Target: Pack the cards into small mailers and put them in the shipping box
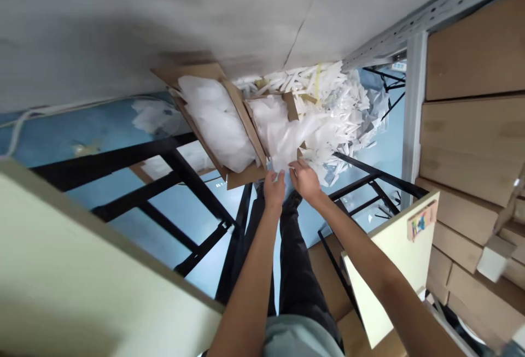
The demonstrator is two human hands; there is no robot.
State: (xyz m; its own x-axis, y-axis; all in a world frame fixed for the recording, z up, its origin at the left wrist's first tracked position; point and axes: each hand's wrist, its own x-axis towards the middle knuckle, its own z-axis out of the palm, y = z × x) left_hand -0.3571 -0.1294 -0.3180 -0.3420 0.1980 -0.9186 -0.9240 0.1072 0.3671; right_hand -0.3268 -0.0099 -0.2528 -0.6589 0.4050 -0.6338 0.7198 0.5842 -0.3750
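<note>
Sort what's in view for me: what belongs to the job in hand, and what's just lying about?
Apparently in use:
- left hand
- right hand
- thin white sheet by them
- smaller open carton

Seemingly just about:
- stacked brown boxes
- cream tabletop
- white cable

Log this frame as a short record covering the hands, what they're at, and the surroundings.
Left hand: near the lower edge of a white sheet; grip unclear
Right hand: fingertips at that edge
Larger carton: open, filled with thin white material
Smaller carton: open, right of the larger
White strips: heaped beyond and right
Floor: blue
</note>
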